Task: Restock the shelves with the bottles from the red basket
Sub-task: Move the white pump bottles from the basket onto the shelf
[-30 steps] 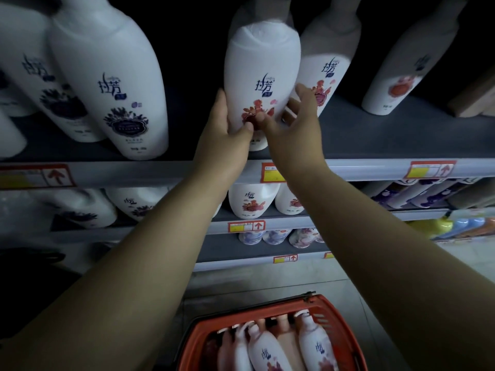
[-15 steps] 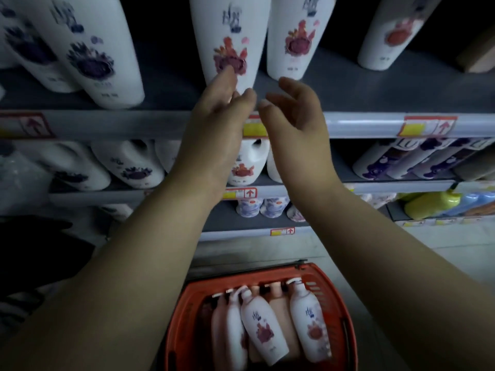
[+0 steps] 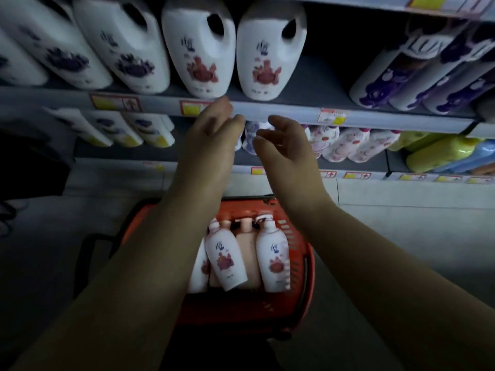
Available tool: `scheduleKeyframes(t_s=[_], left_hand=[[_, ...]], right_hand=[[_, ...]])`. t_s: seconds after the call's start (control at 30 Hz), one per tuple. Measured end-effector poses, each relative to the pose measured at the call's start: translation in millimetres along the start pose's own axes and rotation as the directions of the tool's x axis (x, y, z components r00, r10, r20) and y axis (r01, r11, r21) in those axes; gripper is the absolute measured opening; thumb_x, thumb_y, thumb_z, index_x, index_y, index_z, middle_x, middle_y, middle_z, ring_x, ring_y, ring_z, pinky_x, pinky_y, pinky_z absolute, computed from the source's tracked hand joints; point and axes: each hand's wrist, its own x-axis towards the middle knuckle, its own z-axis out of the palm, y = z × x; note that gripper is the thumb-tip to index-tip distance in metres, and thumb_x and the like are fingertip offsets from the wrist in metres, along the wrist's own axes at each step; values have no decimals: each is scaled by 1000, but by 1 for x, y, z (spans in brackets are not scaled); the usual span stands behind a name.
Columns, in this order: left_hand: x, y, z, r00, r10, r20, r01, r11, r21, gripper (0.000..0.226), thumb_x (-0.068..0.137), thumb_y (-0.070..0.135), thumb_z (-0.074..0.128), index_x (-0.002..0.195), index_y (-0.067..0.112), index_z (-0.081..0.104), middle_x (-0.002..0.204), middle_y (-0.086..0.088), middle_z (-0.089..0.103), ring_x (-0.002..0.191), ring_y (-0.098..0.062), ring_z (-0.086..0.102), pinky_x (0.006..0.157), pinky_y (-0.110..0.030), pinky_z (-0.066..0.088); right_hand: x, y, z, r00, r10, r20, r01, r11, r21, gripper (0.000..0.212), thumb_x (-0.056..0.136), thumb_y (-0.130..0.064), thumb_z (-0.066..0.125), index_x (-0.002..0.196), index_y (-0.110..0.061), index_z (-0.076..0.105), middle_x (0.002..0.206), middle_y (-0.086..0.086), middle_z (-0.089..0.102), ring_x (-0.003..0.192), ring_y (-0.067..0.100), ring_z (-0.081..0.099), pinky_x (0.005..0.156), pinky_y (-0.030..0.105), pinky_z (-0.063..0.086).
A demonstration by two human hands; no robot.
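The red basket (image 3: 300,266) stands on the floor below my arms. Several white pump bottles with red flower labels lie in it, among them one in the middle (image 3: 226,259) and one at the right (image 3: 272,257). My left hand (image 3: 210,137) and my right hand (image 3: 284,145) hover side by side above the basket, in front of the lower shelf edge (image 3: 281,111). Both hands hold nothing and their fingers are loosely curved. My left forearm hides the basket's left part.
Large white handled jugs (image 3: 199,46) with purple or red flower labels fill the shelf above my hands. Purple bottles (image 3: 396,73) lie at the right. Small bottles (image 3: 345,143), yellow and blue ones (image 3: 444,153) sit on the lowest shelf. A dark object (image 3: 29,156) stands at the left.
My hands let go of the white bottle on the upper shelf and came down empty. The view tilted down, so the basket and lower shelves now fill the frame.
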Motion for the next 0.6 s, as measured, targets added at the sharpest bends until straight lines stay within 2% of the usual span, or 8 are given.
scheduleKeyframes(t_s=[0.1, 0.17, 0.23, 0.3, 0.37, 0.43, 0.5, 0.6], left_hand=[[-3, -35, 2, 996, -89, -19, 89, 996, 25, 28, 70, 37, 54, 95, 46, 64, 115, 15, 64, 110, -2, 57, 107, -39, 41], [-6, -62, 1, 990, -141, -24, 142, 988, 61, 35, 74, 36, 54, 107, 41, 63, 114, 20, 62, 113, 0, 55, 109, -37, 39], [-6, -89, -1, 979, -196, -47, 199, 976, 82, 44, 83, 33, 56, 127, 31, 57, 128, 12, 58, 120, -5, 52, 109, -36, 38], [-4, -115, -6, 966, -250, -72, 256, 962, 95, 44, 90, 30, 57, 133, 25, 54, 131, 7, 57, 121, -9, 52, 103, -31, 41], [-2, -142, -11, 949, -311, -47, 314, 936, 159, 45, 90, 31, 57, 134, 23, 53, 129, 7, 56, 119, -11, 53, 98, -27, 43], [-1, -168, -16, 920, -390, -38, 390, 902, 186, 52, 80, 39, 60, 130, 25, 54, 130, 3, 57, 118, -16, 55, 104, -39, 43], [2, -198, -24, 892, -447, -57, 450, 872, 194, 50, 68, 45, 57, 115, 29, 61, 124, -3, 61, 114, -23, 58, 104, -48, 43], [3, -246, -37, 858, -509, -68, 505, 815, 284, 50, 60, 55, 56, 103, 31, 60, 122, -2, 61, 118, -26, 56, 104, -52, 43]], right_hand=[[-5, 38, -6, 997, 79, -6, -79, 997, -24, 34, 92, -14, 56, 126, -17, 49, 103, -8, 60, 87, -6, 56, 75, 8, 46], [-9, 62, -5, 990, 138, -7, -138, 990, -33, 36, 92, -15, 56, 127, -18, 48, 108, -3, 60, 87, -7, 55, 68, 0, 43], [-11, 87, -3, 980, 197, -3, -197, 980, -39, 37, 92, -15, 56, 128, -17, 48, 110, -2, 60, 89, -5, 56, 65, -2, 42], [-12, 114, 1, 968, 252, -4, -252, 966, -55, 37, 92, -14, 56, 128, -17, 47, 112, 1, 61, 95, 5, 59, 73, 8, 47], [-12, 143, 4, 957, 289, -13, -289, 955, -68, 37, 91, -11, 56, 128, -16, 48, 109, -1, 61, 99, 11, 60, 77, 17, 49], [-13, 171, 8, 946, 324, -5, -323, 940, -107, 38, 91, -11, 55, 129, -13, 48, 110, 0, 60, 100, 11, 59, 73, 12, 48], [-14, 200, 12, 933, 359, -11, -357, 921, -155, 38, 91, -13, 56, 129, -12, 49, 112, 1, 61, 98, 10, 58, 68, 5, 44], [-15, 246, 22, 916, 397, -68, -402, 891, -213, 29, 90, -18, 57, 120, -14, 55, 99, -4, 61, 87, 8, 56, 59, 3, 41]])
